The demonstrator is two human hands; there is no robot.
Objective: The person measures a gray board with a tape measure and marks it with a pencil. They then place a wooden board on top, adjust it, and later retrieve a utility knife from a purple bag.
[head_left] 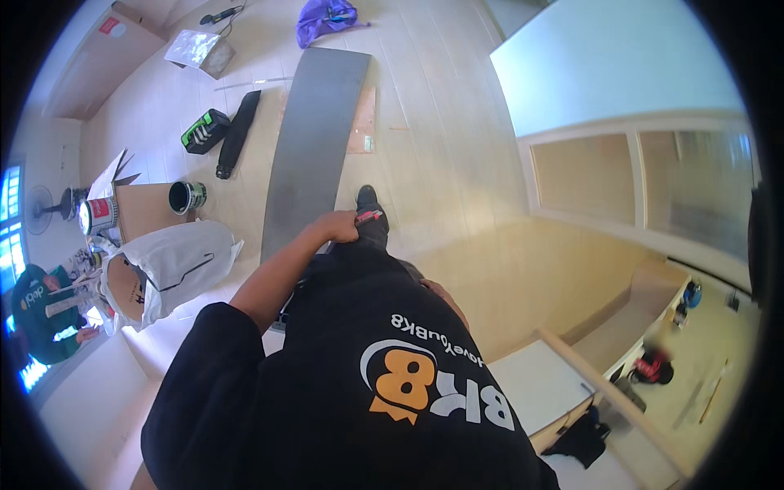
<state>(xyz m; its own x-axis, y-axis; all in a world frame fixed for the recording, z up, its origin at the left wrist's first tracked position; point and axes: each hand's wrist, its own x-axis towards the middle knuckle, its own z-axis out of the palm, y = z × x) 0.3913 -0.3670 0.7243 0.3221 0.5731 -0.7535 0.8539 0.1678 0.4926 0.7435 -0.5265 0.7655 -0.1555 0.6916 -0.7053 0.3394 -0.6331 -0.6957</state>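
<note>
My left hand (341, 226) is closed around a small red tool (369, 217) that looks like a utility knife, held above my dark trouser leg. Beside that hand a long grey board (317, 122) lies flat on the pale floor, running away from me. Part of a pinkish sheet (364, 122) sticks out from under the board's right side. My right hand (447, 299) rests low at my right side, mostly behind my black shirt; its fingers are hidden. One dark shoe (367, 196) shows just past my left hand.
Left of the board are a black and green box (206, 131), a long black bag (238, 135), an open tin (188, 197) and a white-wrapped roll (184, 265). A purple bag (327, 20) lies at the far end. A person (41, 314) is at the left; another (653, 366) at the right.
</note>
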